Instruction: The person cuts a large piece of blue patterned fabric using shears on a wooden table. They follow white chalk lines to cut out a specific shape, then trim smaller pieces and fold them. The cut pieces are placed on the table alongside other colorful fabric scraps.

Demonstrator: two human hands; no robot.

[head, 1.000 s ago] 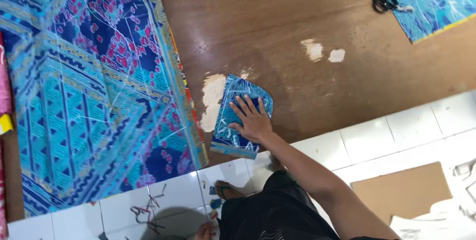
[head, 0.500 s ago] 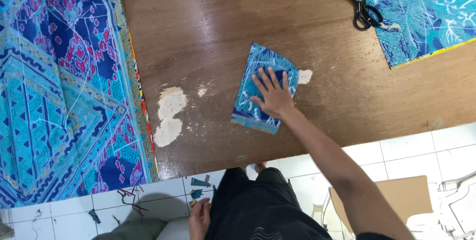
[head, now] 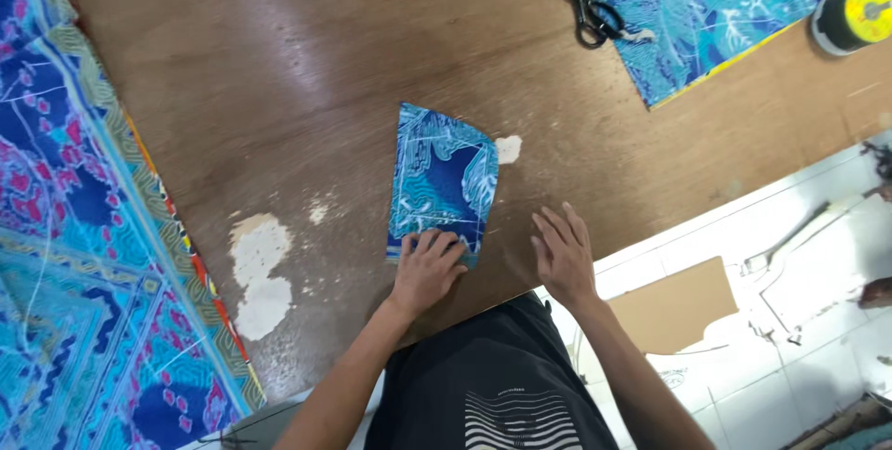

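A small cut piece of blue patterned fabric (head: 442, 179) lies flat on the brown wooden board (head: 372, 69). My left hand (head: 426, 269) presses on its near edge, fingers bent on the cloth. Just to the right, my right hand (head: 561, 253) rests flat on the bare board with fingers apart, holding nothing and not touching the piece.
A large blue and pink patterned cloth (head: 65, 255) covers the board's left side. Another blue patterned cloth (head: 715, 4) lies at the top right, with black scissors (head: 576, 0) at its edge and a yellow-topped spool (head: 850, 15). A brown cardboard piece (head: 674, 306) lies on the white tiled floor.
The small fabric piece was slid to the right across the board by my right hand. Now my right hand is off it and my left hand presses its near edge.
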